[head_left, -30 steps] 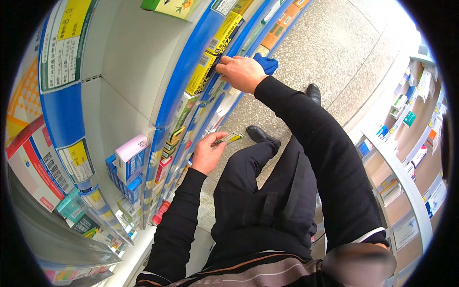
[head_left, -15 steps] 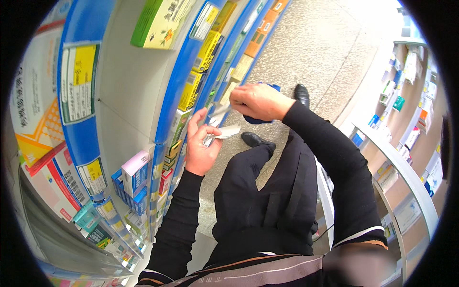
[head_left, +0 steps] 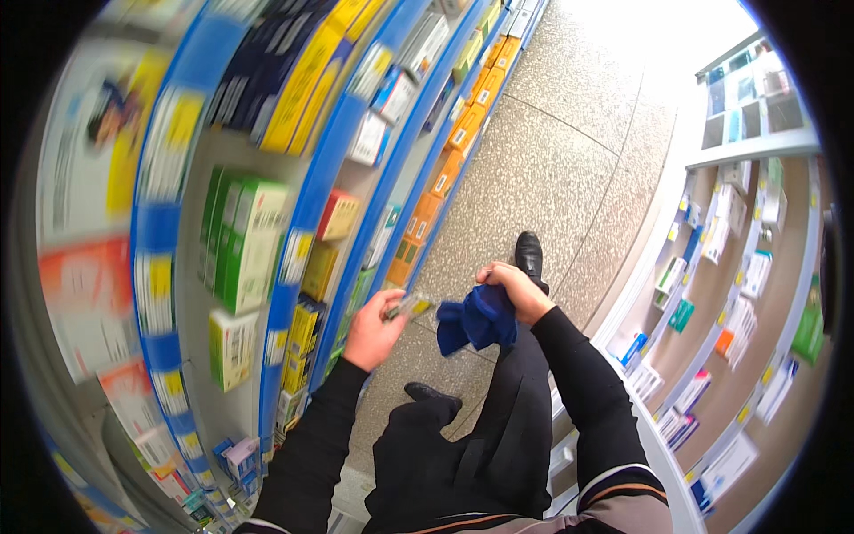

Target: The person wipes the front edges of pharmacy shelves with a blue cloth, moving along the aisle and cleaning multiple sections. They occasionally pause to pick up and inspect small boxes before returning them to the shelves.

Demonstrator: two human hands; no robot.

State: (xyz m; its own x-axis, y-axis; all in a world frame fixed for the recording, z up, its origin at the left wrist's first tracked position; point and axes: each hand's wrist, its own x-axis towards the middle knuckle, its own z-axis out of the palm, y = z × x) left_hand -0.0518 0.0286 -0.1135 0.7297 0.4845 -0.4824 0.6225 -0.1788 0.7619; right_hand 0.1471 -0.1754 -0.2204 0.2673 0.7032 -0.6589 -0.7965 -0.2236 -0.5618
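Note:
My left hand (head_left: 372, 331) is closed with the fingertips pinching a small bundle of labels (head_left: 413, 308), blurred, pale and partly yellow. It is beside the edge of the left shelves. Over the aisle, my right hand (head_left: 518, 290) grips a crumpled dark blue cloth (head_left: 480, 322), which hangs below and to the left of the fingers. A narrow gap separates the cloth from the labels.
Blue-edged shelves (head_left: 304, 214) on the left carry medicine boxes, including green-and-white boxes (head_left: 253, 240) and orange boxes (head_left: 465, 126). Another shelf unit (head_left: 728, 258) with scattered boxes stands on the right. Between them runs a speckled floor (head_left: 569, 116).
My view has moved forward along the aisle. Both hands are lower in the picture, and the right hand has turned so that the blue cloth shows plainly below it.

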